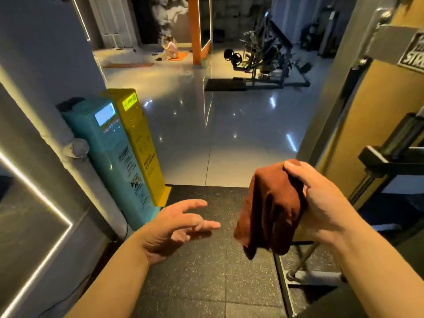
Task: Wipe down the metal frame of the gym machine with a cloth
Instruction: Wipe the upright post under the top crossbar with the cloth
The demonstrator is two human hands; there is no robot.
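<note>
My right hand (325, 203) grips a crumpled rust-brown cloth (270, 212), which hangs down from my fingers over the dark rubber floor. To its left my left hand (176, 226) is held out empty, fingers spread and pointing toward the cloth without touching it. The gym machine stands at the right edge: a tall grey metal frame upright (339, 72), a tan panel (358, 125) and a black bracket (390, 161) on a bar. The cloth is a little left of the frame, apart from it.
A teal kiosk (110, 152) and a yellow kiosk (142, 138) stand against the wall on the left. Glossy grey floor (229, 125) stretches ahead to a black weight machine (263, 58). A person crouches on an orange mat (179, 56) far back. A low frame rail (319, 276) lies at lower right.
</note>
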